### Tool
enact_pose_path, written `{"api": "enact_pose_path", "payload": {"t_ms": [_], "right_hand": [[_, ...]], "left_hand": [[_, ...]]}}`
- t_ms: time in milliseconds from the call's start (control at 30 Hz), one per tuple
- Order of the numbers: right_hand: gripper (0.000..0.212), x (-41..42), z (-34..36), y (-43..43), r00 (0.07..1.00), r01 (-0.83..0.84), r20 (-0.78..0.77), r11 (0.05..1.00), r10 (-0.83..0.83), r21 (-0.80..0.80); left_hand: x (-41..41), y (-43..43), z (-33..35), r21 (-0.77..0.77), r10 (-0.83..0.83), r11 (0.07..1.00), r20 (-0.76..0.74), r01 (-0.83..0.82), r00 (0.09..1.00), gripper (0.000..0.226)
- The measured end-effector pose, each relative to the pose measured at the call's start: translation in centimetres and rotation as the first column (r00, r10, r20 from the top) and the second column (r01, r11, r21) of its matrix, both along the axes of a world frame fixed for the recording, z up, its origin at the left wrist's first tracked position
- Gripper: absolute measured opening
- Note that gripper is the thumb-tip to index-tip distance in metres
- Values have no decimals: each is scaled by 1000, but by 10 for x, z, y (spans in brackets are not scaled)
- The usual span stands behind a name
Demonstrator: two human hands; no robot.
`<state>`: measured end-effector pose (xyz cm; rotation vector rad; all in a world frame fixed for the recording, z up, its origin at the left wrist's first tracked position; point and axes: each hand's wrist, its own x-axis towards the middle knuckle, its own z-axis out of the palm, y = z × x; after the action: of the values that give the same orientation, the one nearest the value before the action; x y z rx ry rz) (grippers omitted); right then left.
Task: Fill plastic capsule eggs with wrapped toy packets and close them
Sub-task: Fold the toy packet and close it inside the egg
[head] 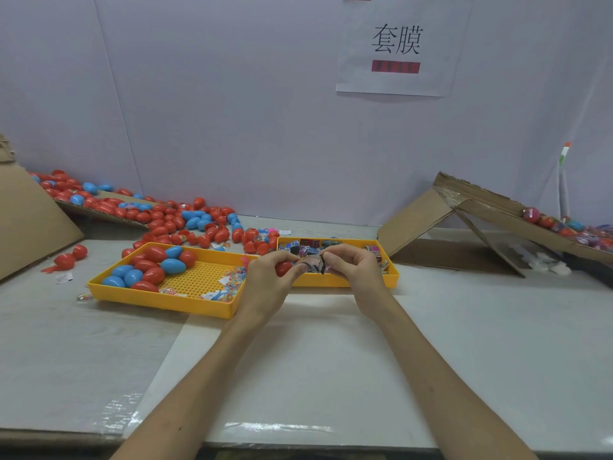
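Note:
My left hand (pixel 268 272) grips a red capsule egg (pixel 283 268) above the near edge of the right yellow tray (pixel 393 278). My right hand (pixel 353 263) pinches a dark wrapped toy packet (pixel 315 263) right beside the egg's opening; my left fingertips touch the packet too. The right tray holds several more wrapped packets (pixel 310 245). The left yellow tray (pixel 166 302) carries red and blue closed eggs (pixel 152 265) at its left end and small clear packets (pixel 229 282) at its right end.
A big heap of red and blue eggs (pixel 185 220) spreads over the table's back left, some on a cardboard sheet (pixel 33 224). A cardboard ramp (pixel 481 207) at the right carries film-wrapped eggs (pixel 564 225). A white wall with a paper sign (pixel 396 44) stands behind.

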<state>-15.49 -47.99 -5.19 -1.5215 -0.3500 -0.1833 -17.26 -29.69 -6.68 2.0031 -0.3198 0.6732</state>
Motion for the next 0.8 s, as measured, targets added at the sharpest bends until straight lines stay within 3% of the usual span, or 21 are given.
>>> {"api": "enact_pose_path", "payload": {"t_ms": [233,433,533,633,733,800], "right_hand": [[15,0,2,2,999,40,-22,999,-40,25],[15,9,9,-19,968,222,-192,910,-163,349],[13,12,6,-25,962,237,-218,904,-166,356],[7,11,3,-21,964,201,-242,902,-112,381],[10,11,4,-17,974,139,-222,900,-48,413],[12,10,4,-14,979,91,-205,909,-6,407]], "left_hand": [[0,-2,-1,31,16,999,-4,-15,1000,7],[0,3,-3,96,18,995,-46,-14,999,9],[-4,-3,-7,209,-76,975,-21,79,997,10],[-8,-11,-15,426,-198,882,-55,202,979,12],[-9,-15,-19,569,-192,793,-108,219,975,14],[-9,-15,-18,575,-176,793,-98,200,979,11]]}}
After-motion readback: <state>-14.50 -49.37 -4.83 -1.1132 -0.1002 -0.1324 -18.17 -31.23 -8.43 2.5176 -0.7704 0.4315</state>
